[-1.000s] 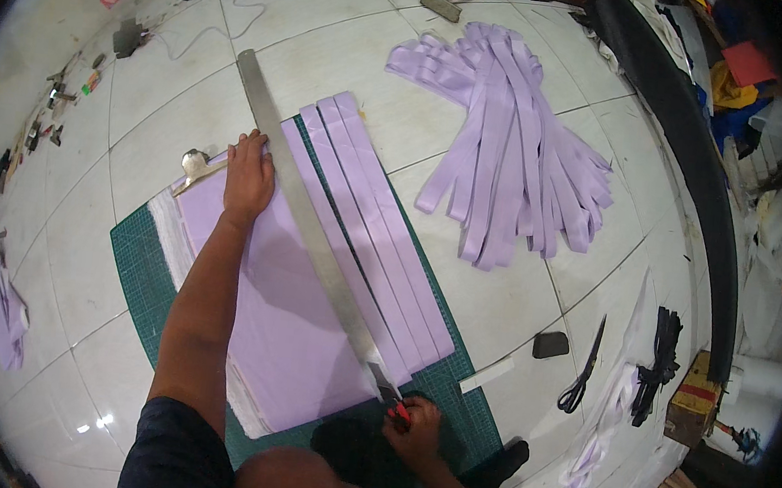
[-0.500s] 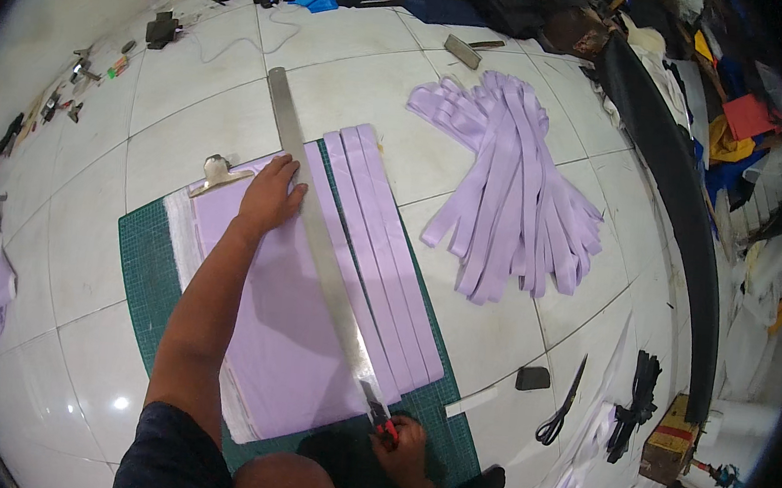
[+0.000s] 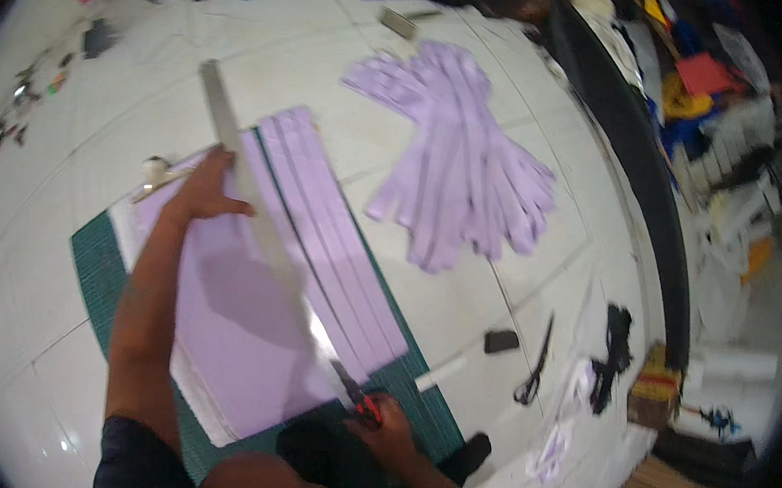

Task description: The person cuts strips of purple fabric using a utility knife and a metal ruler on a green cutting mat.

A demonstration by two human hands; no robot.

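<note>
A stack of lilac fabric lies on a green cutting mat, with a long metal ruler slanting across it. My left hand rests at the ruler's left edge on the upper part of the fabric, thumb and fingers spread apart. Near the ruler's lower end, my right hand is closed round a red and black utility knife, its blade end against the ruler and the fabric's near edge. Several cut lilac strips lie right of the ruler. A metal bulldog clip grips the fabric's far left corner.
A fanned pile of lilac strips lies on the tiled floor to the right. Scissors, a dark block and a black bundle are nearer. A long black roll borders the right side.
The whole view has shifted, so everything appears further left and slightly blurred. My left thumb stands wider from the fingers. The knife stays near the ruler's lower end.
</note>
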